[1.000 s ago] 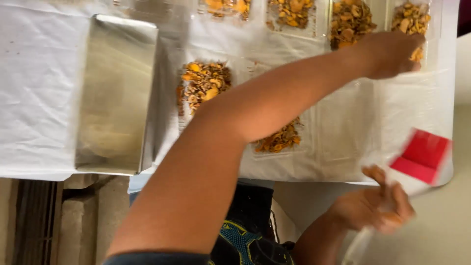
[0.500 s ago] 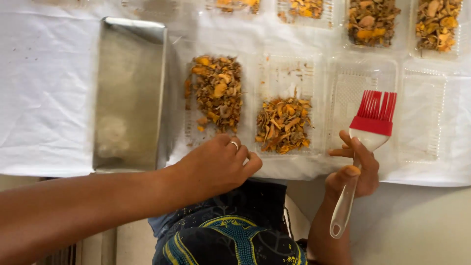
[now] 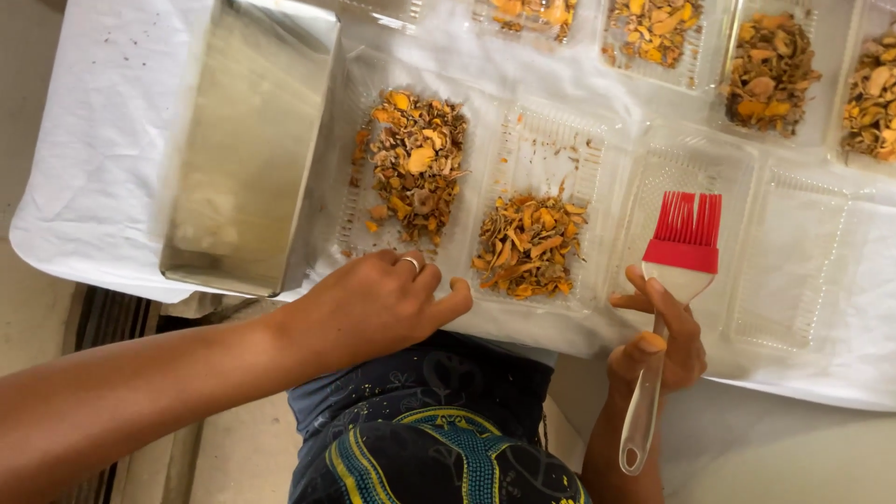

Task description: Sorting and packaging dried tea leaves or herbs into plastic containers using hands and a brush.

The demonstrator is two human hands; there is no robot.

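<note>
Near the tabletop's (image 3: 93, 140) edge, the left hand (image 3: 378, 303) is resting loosely curled, holding nothing, while the right hand (image 3: 658, 336) is gripping a red-bristled, clear-handled brush (image 3: 674, 280).

The top edge cuts off the far row of clear trays (image 3: 653, 42) and the metal pan (image 3: 252, 140), the right edge cuts the last tray of dried pieces (image 3: 873, 89), and the left hand (image 3: 373, 303) covers one tray's near rim.

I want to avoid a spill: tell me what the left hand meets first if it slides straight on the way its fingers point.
The left hand would probably first meet the clear tray holding orange-brown dried pieces; height is unclear.
</note>
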